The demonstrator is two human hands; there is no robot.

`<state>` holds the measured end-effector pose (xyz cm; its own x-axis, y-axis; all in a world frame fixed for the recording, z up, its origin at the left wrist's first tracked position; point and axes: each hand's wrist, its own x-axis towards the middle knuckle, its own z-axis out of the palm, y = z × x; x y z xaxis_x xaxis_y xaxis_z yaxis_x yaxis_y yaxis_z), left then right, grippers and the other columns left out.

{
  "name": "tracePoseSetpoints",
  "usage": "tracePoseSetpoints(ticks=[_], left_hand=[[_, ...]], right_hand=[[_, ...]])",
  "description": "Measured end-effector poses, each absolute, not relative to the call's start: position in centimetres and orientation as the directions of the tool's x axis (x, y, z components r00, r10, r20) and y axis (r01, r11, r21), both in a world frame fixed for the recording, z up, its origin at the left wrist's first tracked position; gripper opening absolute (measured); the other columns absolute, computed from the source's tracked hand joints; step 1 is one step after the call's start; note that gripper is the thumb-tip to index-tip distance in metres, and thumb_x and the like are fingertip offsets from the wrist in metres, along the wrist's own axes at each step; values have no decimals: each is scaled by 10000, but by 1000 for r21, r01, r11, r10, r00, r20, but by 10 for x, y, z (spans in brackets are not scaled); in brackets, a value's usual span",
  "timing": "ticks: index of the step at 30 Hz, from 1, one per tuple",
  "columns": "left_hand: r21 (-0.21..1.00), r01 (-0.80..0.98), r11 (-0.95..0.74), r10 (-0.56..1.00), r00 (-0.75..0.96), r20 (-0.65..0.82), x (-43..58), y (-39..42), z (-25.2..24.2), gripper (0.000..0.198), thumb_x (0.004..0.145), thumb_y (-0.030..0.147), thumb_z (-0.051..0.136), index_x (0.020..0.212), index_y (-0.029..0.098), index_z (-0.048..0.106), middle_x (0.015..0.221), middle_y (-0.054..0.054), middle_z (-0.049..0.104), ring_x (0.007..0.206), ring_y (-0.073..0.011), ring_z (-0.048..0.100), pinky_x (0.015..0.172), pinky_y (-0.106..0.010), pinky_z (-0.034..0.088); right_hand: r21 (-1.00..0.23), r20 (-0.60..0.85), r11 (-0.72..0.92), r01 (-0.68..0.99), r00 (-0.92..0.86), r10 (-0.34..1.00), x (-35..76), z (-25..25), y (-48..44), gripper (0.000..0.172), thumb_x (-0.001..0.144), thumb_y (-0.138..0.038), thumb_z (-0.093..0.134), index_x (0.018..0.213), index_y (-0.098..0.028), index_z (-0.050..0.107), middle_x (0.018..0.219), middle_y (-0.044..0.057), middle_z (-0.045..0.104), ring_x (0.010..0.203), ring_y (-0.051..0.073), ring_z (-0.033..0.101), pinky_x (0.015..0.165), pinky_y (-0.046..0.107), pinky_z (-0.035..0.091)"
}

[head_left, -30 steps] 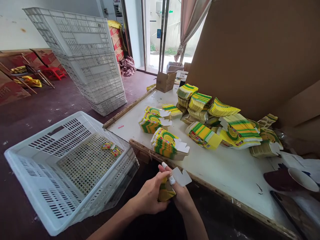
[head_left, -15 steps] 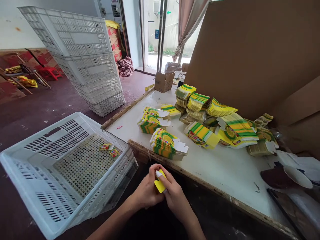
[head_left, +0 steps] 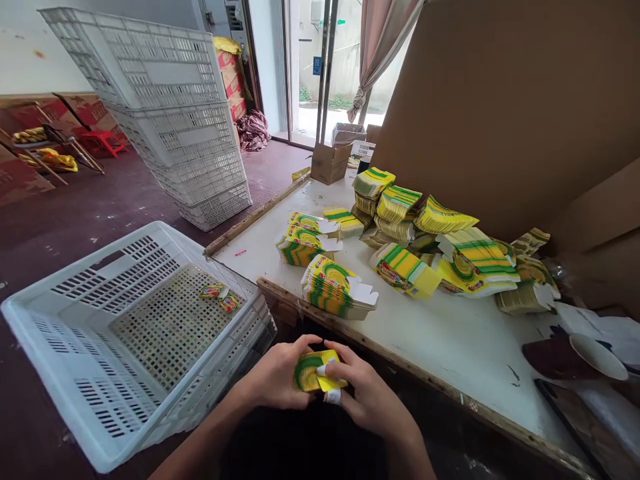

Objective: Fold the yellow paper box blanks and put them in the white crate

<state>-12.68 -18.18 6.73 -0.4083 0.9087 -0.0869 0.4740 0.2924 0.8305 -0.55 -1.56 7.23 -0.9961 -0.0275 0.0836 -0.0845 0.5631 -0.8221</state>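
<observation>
Yellow and green, the carton shows curved printed bands and a plain yellow flap. It is held just short of the table, the left hand curling its grip round one side, the right hand, in white finger wraps, closing its grip at the flap end.

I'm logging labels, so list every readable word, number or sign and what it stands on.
"拉": blue sign on the glass door.
Too small or blurred to read: held carton, stacked cartons, red boxes, small printed items in the crate.
No numbers legible.
</observation>
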Motion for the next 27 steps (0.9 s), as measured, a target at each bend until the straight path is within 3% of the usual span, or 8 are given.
tracePoseSetpoints(ticks=[4,8,14,17,19,22,24,27], left_hand=[[796,520,310,908,-411,-86,-129,-180,71,659,573,214,637,1208,233,464,979,-22,703,816,-204,677,695,-265,488],[777,539,325,895,-441,-68,-130,-179,75,631,574,224,649,1183,227,483,980,-30,699,822,-211,673,718,-285,493],[789,534,303,878,-478,-14,-136,-175,83,554,608,191,617,1148,232,502,1012,-26,694,826,-192,666,727,-278,506],[751,559,351,750,-648,132,-162,-185,83,567,645,242,649,1189,236,494,1075,-56,678,922,-226,657,833,-345,516],[671,547,501,484,-820,307,-187,-198,82,542,677,333,676,1180,211,514,1132,-111,650,1045,-298,614,943,-462,467],[599,463,653,194,-867,459,-215,-216,79,689,651,442,728,1234,164,490,1273,-182,559,1221,-384,485,1040,-584,345],[630,443,638,183,-882,435,-218,-221,73,666,670,475,711,1219,156,510,1241,-178,582,1186,-370,517,1028,-578,365],[731,456,507,375,-881,289,-202,-213,59,459,724,461,660,1093,194,603,1109,-113,664,1081,-298,600,991,-501,434]], right_hand=[[-862,72,506,-28,-995,68,-6,72,-20,192,759,-153,644,893,-251,741,1399,120,517,1233,303,546,981,461,477],[-895,88,446,-21,-987,131,-7,65,-27,230,770,-193,648,975,-247,735,1486,130,404,1297,313,480,1013,475,446],[-889,160,455,-56,-968,192,-23,72,-30,394,787,-183,601,1177,-232,624,1435,129,465,1299,268,476,1051,448,415],[-862,263,498,-92,-922,285,-46,77,-22,451,784,-250,633,1228,-205,569,1328,131,559,1230,266,530,1021,426,444],[-816,328,578,-32,-848,416,-66,80,-8,351,827,-272,581,1171,-198,589,1139,114,657,1090,256,601,963,422,474],[-673,382,719,172,-752,537,-93,78,15,293,812,-198,538,1095,-180,612,1070,136,663,1018,287,597,925,470,460],[-581,339,764,281,-770,541,-106,73,26,283,778,-141,537,1046,-180,623,999,140,672,947,289,604,876,460,467],[-498,300,798,340,-795,527,-115,66,33,227,763,-111,523,951,-196,616,901,119,670,859,271,605,804,422,476]])
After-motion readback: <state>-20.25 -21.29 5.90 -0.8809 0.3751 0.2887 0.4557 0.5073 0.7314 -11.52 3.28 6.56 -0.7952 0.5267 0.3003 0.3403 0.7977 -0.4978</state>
